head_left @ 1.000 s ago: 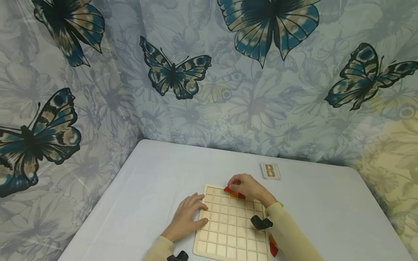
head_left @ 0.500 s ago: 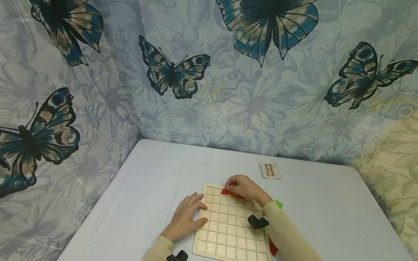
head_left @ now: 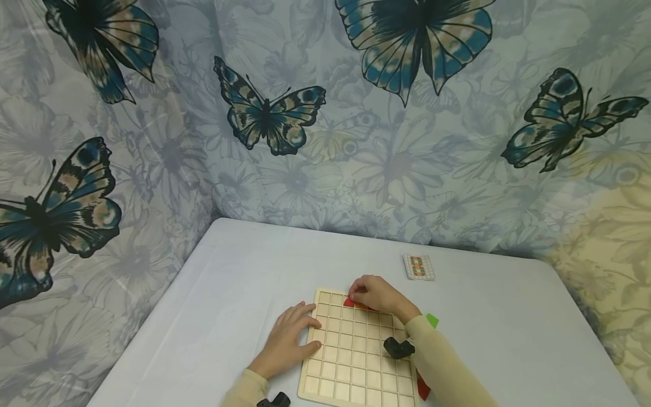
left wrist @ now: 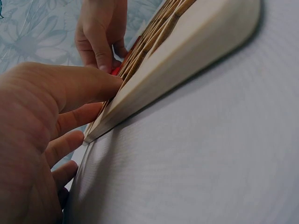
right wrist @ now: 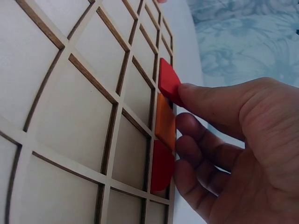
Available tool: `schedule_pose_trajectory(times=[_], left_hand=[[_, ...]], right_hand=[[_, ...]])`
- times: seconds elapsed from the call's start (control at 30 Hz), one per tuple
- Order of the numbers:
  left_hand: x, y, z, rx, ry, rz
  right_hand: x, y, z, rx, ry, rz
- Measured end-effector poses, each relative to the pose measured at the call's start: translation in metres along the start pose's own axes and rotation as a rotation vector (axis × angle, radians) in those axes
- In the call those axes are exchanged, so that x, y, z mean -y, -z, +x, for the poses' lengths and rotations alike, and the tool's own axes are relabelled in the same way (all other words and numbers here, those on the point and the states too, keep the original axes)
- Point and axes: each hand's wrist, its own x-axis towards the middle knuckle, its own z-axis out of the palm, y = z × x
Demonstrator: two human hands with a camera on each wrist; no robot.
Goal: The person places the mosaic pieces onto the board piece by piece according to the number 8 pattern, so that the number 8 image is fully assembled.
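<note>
A wooden grid board (head_left: pixel 351 359) lies on the table. My right hand (head_left: pixel 377 295) is at its far edge, thumb against a red tile (right wrist: pixel 168 80) with one straight and one curved side, apparently pinching it; the index fingertip is hidden. The tile sits tilted over a far-row cell. Beside it in that row lie an orange tile (right wrist: pixel 165 121) and a second red tile (right wrist: pixel 161 168), near my other curled fingers. My left hand (head_left: pixel 290 342) rests on the board's left edge with fingers spread, its thumb (left wrist: pixel 105 84) on the rim.
A small patterned card (head_left: pixel 419 267) lies behind the board to the right. Partly under the right forearm are a green piece (head_left: pixel 432 320) and a red piece (head_left: pixel 423 388), right of the board. A butterfly-printed cloth (head_left: pixel 376 186) hangs behind the table.
My right hand has moved slightly left and down with the red tile, which now sits lower at the far row. The green piece has come into view. The left hand stays put.
</note>
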Motion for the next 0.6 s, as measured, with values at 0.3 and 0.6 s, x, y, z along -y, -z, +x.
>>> schedule_pose_trajectory(times=[0.3, 0.6], left_hand=[[-0.0021, 0.0028, 0.0000, 0.016, 0.008, -0.010], [-0.0022, 0.0020, -0.0012, 0.019, 0.004, -0.015]], right_hand=[[0.0026, -0.0011, -0.0021, -0.017, 0.021, 0.001], [-0.0005, -0.0033, -0.0010, -0.021, -0.001, 0.020]])
